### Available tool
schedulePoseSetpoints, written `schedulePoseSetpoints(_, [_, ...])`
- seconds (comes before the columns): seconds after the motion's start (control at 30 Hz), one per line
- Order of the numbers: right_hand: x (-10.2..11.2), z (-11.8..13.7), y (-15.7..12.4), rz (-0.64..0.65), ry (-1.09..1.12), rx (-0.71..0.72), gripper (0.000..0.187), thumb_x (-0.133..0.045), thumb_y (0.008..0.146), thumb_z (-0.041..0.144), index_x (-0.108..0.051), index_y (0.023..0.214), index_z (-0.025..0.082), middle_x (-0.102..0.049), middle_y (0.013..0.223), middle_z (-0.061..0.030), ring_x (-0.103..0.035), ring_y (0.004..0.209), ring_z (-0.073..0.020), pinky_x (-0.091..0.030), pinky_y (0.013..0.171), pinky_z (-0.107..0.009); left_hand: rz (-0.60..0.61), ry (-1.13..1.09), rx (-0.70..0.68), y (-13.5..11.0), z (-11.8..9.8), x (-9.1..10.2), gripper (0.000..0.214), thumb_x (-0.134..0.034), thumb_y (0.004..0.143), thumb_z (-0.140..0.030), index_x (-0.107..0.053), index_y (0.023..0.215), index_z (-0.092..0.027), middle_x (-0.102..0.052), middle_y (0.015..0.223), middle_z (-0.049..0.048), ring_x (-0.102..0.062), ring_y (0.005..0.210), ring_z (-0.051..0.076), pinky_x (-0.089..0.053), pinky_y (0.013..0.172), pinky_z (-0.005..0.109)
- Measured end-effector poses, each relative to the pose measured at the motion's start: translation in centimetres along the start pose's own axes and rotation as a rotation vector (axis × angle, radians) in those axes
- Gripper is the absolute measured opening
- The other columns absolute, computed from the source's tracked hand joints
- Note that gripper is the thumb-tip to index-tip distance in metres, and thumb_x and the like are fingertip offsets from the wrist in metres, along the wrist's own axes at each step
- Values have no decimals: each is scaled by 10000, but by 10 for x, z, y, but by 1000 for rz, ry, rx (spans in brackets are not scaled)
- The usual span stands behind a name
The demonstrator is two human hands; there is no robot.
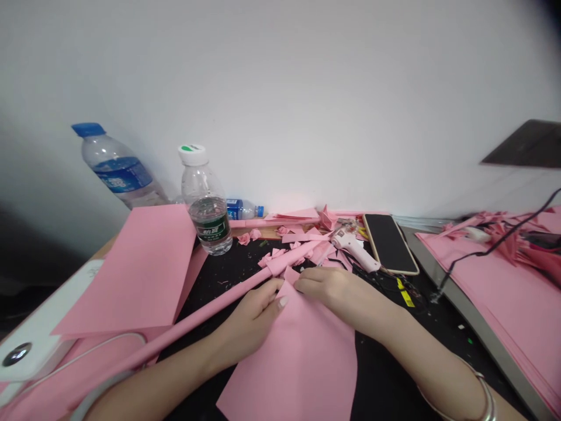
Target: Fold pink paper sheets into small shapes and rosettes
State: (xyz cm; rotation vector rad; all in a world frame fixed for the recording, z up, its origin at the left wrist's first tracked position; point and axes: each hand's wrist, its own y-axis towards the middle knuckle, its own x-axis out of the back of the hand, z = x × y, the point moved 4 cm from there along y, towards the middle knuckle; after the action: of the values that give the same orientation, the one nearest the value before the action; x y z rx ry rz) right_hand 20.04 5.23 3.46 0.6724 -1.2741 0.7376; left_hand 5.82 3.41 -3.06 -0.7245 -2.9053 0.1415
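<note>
A pink paper sheet [302,356] lies in front of me on the black work surface, its far end narrowed to a point. My left hand [258,313] grips the left edge near that tip, thumb on top and fingers underneath. On the right edge, my right hand [326,286] has its fingers bent over the paper close to the tip. Just beyond both hands runs a long rolled pink paper tube [210,307], slanting from the lower left up toward a pale pink glue gun [357,250]. Small folded pink paper pieces lie around the tube's far end.
At the left, more pink sheets [135,269] rest by a white device [39,327]. A half-full water bottle [209,216] stands behind; a blue-capped bottle [120,169] leans at the wall. A phone [391,242] and a pink paper stack [504,298] with a black cable are right.
</note>
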Motion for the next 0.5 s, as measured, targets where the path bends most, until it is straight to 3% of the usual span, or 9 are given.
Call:
schedulePoseSetpoints(0.23, [9, -1, 3, 57, 79, 40, 233, -418, 850, -7, -574, 788, 154, -575, 768, 1, -523, 634, -106, -352, 532, -229, 36, 88, 17, -1, -2, 2, 202, -374, 904, -329, -461, 806, -175, -397, 699, -29, -353, 606, 118, -284, 547, 241])
schedulePoseSetpoints(0.5, [11, 3, 4, 97, 68, 4, 264, -381, 855, -15, -571, 784, 155, -579, 792, -12, -533, 651, -117, -347, 524, -234, 20, 116, -13, -1, -4, 2, 181, -396, 889, -305, -515, 864, -170, -446, 709, -17, -380, 610, 121, -304, 546, 238])
